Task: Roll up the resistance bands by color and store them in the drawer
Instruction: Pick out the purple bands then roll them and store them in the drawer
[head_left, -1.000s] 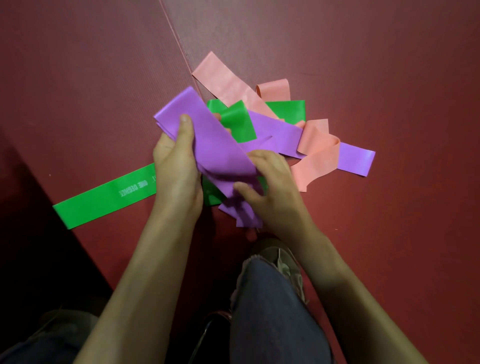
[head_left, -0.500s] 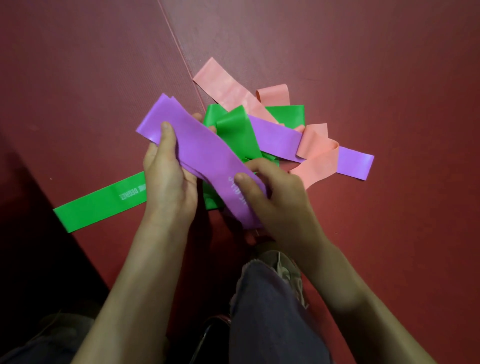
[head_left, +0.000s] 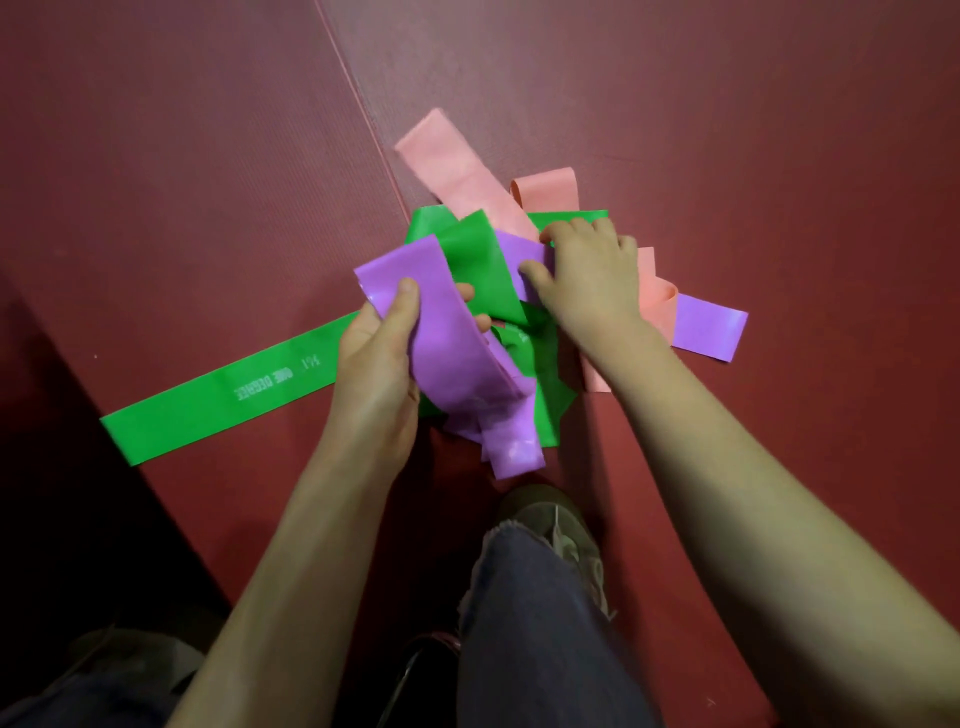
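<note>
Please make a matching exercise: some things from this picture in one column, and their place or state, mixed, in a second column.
Things:
1. purple rubber band in the left hand
2. long green rubber band with white print
3. pink rubber band at the far end of the pile
4. right hand

States:
A. lies flat on the dark red floor mat, pointing left
B. gripped and lifted
C. pressing on the pile
D. untouched, pointing away

Pairs: 1-B, 2-A, 3-D, 4-C

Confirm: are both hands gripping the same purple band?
No. The left hand grips one purple band; the right hand rests farther back on the pile.
</note>
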